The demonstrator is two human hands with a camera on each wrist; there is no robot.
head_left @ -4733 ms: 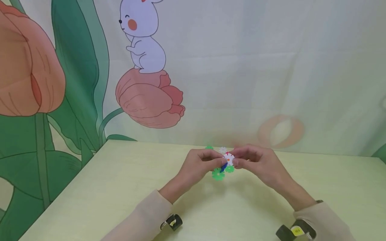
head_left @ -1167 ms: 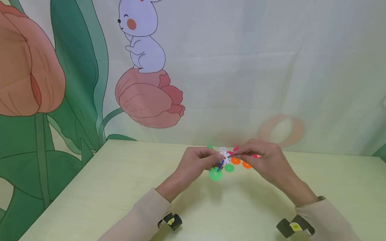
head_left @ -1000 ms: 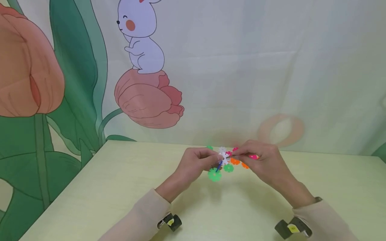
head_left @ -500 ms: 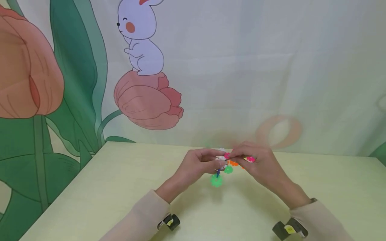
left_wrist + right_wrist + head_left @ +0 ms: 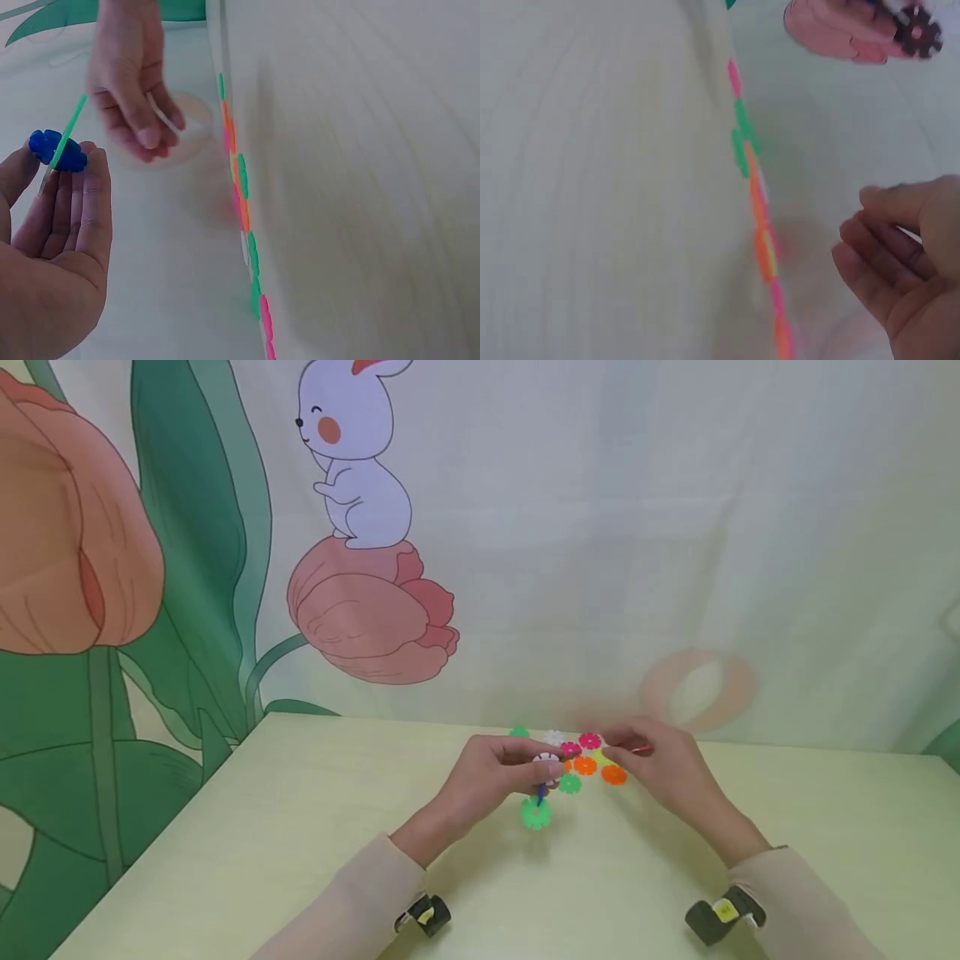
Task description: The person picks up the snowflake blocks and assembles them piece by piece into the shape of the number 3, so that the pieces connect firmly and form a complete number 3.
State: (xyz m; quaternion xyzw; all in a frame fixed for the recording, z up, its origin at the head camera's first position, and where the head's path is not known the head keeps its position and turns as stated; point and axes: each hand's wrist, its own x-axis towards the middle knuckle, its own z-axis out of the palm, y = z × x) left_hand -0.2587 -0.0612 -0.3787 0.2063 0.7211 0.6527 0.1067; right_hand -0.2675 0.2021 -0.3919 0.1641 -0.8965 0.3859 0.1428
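Note:
My left hand (image 5: 495,766) pinches a small cluster of notched snowflake discs above the table. In it are a white disc (image 5: 547,760), a blue disc (image 5: 71,157) and a green disc (image 5: 536,814) jutting toward me. A dark-looking notched disc (image 5: 930,36) shows past the left fingertips in the right wrist view; how it joins the cluster cannot be made out. To the right, apart from the cluster, my right hand (image 5: 663,764) hovers near the loose discs. Its fingers are loosely bent, with a gap between thumb and fingertips and nothing visible held there.
Loose discs lie toward the table's back edge: orange (image 5: 613,774), pink (image 5: 590,741), green (image 5: 570,783), white (image 5: 554,737) and several more. Behind the pale table (image 5: 315,827) hangs a printed curtain (image 5: 525,568).
Both hands worked together at the white disc, the right pinching a thin dark piece against it. Now the right hand has let go and moved right, uncovering loose discs; the left keeps the cluster.

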